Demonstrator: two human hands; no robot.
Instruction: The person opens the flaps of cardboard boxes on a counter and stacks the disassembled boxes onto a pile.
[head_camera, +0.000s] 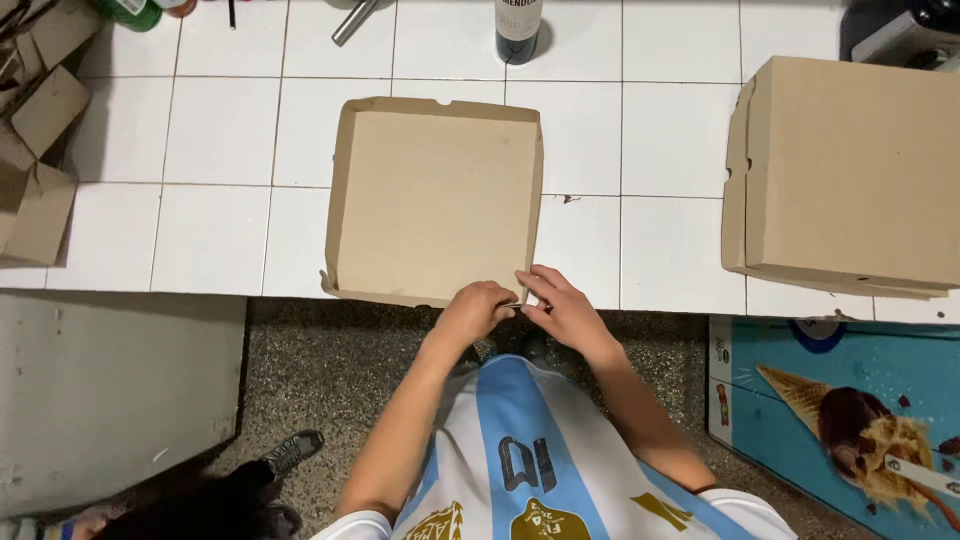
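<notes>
Box: open, shallow square tray of brown cardboard (435, 200) lay on the white tiled counter (220, 130), its near wall right at the counter's front edge.
Left hand: left hand (478, 310) was curled narrow, fingertips pinched on the near wall at the tray's 6 o'clock.
Right hand: right hand (562, 310) was partly open, fingers bent onto the same wall, touching the left hand; whether it truly gripped the flap, I could not tell.
Risk: near wall overhung the counter lip, so a downward press there could likely tip the tray toward the floor; the flap at the 7 o'clock corner looked loose and might spring out.
Edges: stack of closed brown cardboard boxes (850, 175) stood well apart at 3 o'clock; dark glass bottle (518, 28) stood near the far wall at 12 o'clock; flat cardboard scraps (40, 150) lay at 9 o'clock.
Room: bare tile showed at both sides of the tray; least room was toward the bottle.
</notes>
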